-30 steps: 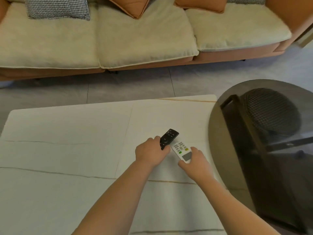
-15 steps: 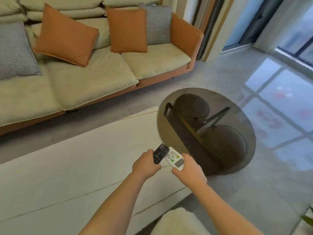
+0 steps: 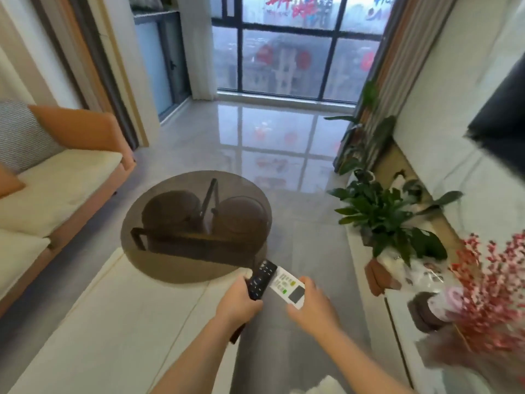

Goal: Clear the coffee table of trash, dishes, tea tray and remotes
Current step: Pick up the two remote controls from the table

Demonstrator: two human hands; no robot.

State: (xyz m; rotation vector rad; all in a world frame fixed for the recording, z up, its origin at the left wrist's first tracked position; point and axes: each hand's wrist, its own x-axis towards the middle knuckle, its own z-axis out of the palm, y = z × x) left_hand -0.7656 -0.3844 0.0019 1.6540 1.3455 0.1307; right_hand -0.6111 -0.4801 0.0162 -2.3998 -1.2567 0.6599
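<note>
My left hand [image 3: 237, 304] grips a black remote [image 3: 260, 279] by its lower end. My right hand [image 3: 312, 307] grips a white remote [image 3: 287, 285] with green buttons and a small screen. Both remotes are in the air, side by side, past the right end of the white coffee table [image 3: 113, 322]. The tabletop shows bare in this view.
A round smoked-glass side table [image 3: 196, 223] overlaps the coffee table's far end. An orange sofa [image 3: 56, 189] with cream cushions stands at the left. At the right run a low cabinet [image 3: 403, 322], potted plants [image 3: 383, 220] and red flowers [image 3: 488, 294]. Glossy floor leads to a window.
Both hands lifted the remotes off the coffee table and carried them right. My view swung from the sofa toward the window and the cabinet.
</note>
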